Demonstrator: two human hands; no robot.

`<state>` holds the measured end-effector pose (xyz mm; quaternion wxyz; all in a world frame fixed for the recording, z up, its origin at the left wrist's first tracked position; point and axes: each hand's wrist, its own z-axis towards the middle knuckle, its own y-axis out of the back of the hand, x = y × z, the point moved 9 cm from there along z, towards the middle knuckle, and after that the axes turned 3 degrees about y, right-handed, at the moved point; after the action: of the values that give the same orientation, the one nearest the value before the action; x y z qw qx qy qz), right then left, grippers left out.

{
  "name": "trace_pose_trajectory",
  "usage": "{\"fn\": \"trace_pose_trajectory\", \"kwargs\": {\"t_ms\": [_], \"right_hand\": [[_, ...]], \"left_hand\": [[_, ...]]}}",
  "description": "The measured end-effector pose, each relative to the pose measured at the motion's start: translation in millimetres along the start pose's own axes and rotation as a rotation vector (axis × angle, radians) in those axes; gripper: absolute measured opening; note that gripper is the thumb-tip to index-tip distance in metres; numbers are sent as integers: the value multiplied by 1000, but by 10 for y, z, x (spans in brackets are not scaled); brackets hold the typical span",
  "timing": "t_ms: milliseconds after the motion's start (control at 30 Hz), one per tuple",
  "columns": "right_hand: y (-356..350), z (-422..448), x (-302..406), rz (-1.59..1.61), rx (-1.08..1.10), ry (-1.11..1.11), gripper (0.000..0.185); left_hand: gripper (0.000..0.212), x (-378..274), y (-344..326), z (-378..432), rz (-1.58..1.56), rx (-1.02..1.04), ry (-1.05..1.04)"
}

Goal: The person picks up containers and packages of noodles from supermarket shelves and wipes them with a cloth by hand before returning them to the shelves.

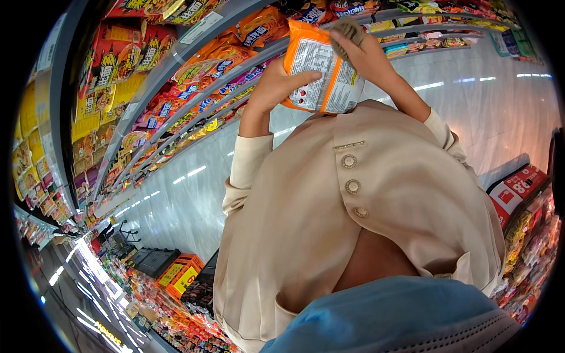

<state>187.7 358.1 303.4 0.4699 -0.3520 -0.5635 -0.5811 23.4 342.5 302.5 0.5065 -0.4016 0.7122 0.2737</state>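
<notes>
An orange and silver instant noodle packet (309, 70) is held up in front of my chest, its back face with printed text and a barcode towards me. My left hand (276, 86) grips its left side, thumb lying across the printed panel. At the packet's upper right is my right hand (368, 55), holding a crumpled grey-brown cloth-like item (347, 39) against the packet's edge. What exactly that item is cannot be told. The fingers behind the packet are hidden.
Shelves (165, 57) of bagged noodles curve along the left and top. Red noodle multipacks (110, 57) fill an upper shelf. Behind me are an orange price-marked bin (181, 273) and a display with a red price sign (516, 189). Pale floor tiles (176, 194) run between.
</notes>
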Motion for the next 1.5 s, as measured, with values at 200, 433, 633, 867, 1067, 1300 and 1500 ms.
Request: {"fn": "trace_pose_trajectory", "kwargs": {"t_ms": [200, 433, 633, 867, 1067, 1300, 1500], "right_hand": [[189, 15, -895, 688, -325, -312, 40], [-429, -291, -421, 837, -92, -392, 48], [-164, -309, -655, 271, -116, -307, 50], [219, -314, -1051, 237, -196, -398, 47], [-681, -514, -610, 991, 12, -507, 45], [-526, -506, -1146, 1039, -64, -573, 35], [-501, -591, -1246, 965, -126, -702, 36]], "left_hand": [[38, 297, 150, -134, -118, -146, 18], [33, 529, 171, -118, -508, -323, 22], [33, 676, 43, -143, -525, -269, 67], [36, 776, 209, -218, -792, -440, 68], [38, 702, 199, -124, -908, -460, -115], [42, 816, 84, -212, -799, -267, 78], [35, 992, 246, -263, -814, -340, 95]]}}
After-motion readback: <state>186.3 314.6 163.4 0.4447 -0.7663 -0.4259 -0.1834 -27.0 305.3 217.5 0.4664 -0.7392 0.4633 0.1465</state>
